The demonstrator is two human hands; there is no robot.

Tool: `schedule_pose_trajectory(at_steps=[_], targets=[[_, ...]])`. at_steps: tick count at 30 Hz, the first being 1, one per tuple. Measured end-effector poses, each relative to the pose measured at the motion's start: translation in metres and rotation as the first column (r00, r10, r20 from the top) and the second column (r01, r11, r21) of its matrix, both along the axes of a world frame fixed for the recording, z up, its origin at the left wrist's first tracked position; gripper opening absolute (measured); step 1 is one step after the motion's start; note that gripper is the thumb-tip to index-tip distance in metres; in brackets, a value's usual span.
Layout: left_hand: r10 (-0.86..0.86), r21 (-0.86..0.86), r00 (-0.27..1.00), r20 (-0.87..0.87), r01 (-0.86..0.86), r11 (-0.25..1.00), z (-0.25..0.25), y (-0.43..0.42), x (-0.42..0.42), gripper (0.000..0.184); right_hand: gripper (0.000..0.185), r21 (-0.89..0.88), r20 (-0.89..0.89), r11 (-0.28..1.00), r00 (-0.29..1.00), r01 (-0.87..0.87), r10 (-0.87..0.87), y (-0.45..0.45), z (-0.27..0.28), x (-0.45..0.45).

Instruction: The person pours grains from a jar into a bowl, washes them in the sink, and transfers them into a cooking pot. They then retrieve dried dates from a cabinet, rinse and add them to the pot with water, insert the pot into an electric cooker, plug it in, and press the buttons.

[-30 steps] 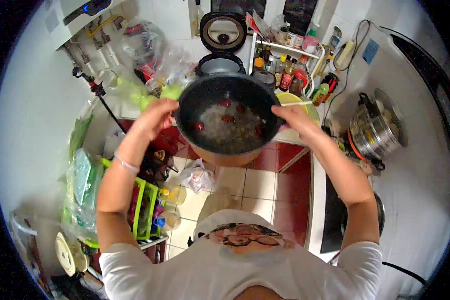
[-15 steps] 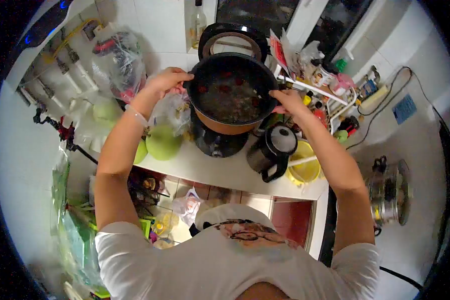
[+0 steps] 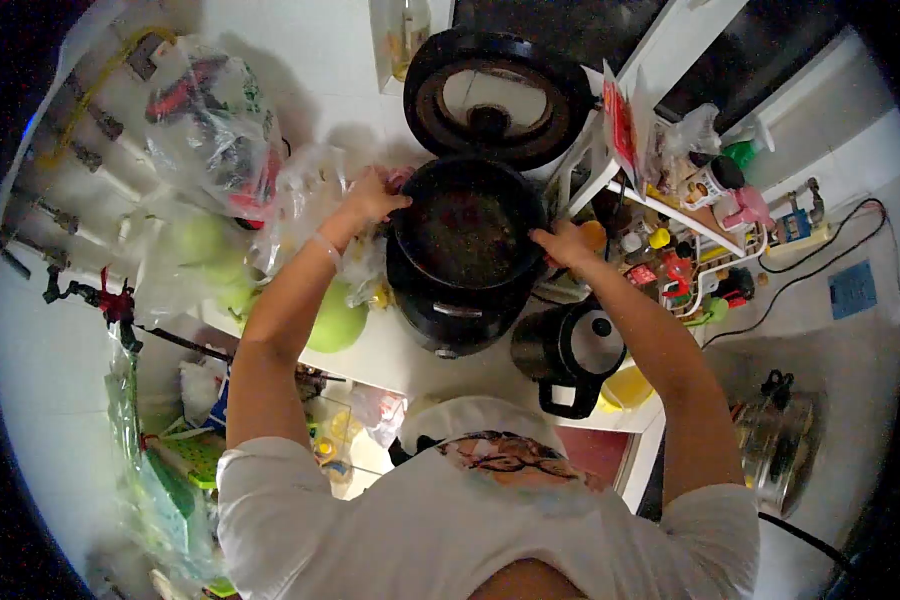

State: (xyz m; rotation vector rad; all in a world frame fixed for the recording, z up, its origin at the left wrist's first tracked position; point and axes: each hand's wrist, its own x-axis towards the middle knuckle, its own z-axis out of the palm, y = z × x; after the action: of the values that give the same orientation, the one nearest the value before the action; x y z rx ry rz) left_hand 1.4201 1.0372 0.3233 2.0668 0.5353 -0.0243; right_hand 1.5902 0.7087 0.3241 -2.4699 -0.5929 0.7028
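Observation:
My left hand (image 3: 375,195) grips the left rim of a dark inner pot (image 3: 468,172), fingers closed on its edge. On the opposite side, my right hand (image 3: 568,245) is closed on the right rim. Dark liquid (image 3: 465,240) with dim reddish pieces fills part of the pot. The pot sits down in a black rice cooker (image 3: 460,335), only its upper part showing; whether it touches the bottom is hidden. Behind it the cooker's round lid (image 3: 570,80) stands raised.
Right of the cooker stands a black kettle (image 3: 545,350), with a yellow bowl (image 3: 630,388) beside it. A white rack (image 3: 685,222) holds jars and bottles. At left are plastic bags (image 3: 210,130) and a green round fruit or vegetable (image 3: 338,325). A glass bottle (image 3: 408,40) stands behind.
The inner pot has gone down from above the rice cooker into it, both hands still on its rim. The cooker's front now shows more fully. The camera view has shifted.

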Motion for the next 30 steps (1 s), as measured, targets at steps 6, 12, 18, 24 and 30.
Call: schedule_pose_trajectory(at_steps=[6, 12, 18, 24, 30], targets=[[-0.143, 0.726, 0.987, -0.075, 0.153, 0.671, -0.058, 0.002, -0.006, 0.068, 0.06, -0.171, 0.135, 0.949, 0.948, -0.265, 0.289, -0.001, -0.029, 0.01], [-0.183, 0.685, 0.982, 0.046, 0.103, 0.722, -0.078, -0.003, -0.005, 0.046, 0.06, -0.33, 0.17, 0.891, 0.909, -0.311, 0.381, 0.008, -0.009, -0.007], [-0.095, 0.834, 0.985, 0.146, -0.071, 0.547, -0.001, -0.045, 0.001, 0.054, 0.063, -0.414, 0.148, 0.788, 0.821, -0.455, 0.552, 0.01, 0.009, -0.007], [-0.371, 0.706, 0.612, 0.698, -0.502, 0.499, 0.161, -0.08, 0.105, 0.044, 0.068, -0.329, 0.078, 0.873, 0.911, -0.36, 0.405, 0.0, 0.039, -0.008], [-0.175, 0.831, 0.893, 0.416, -0.294, 0.472, 0.208, -0.112, 0.123, 0.056, 0.048, -0.016, 0.351, 0.921, 0.861, -0.389, 0.369, -0.07, 0.094, -0.017]])
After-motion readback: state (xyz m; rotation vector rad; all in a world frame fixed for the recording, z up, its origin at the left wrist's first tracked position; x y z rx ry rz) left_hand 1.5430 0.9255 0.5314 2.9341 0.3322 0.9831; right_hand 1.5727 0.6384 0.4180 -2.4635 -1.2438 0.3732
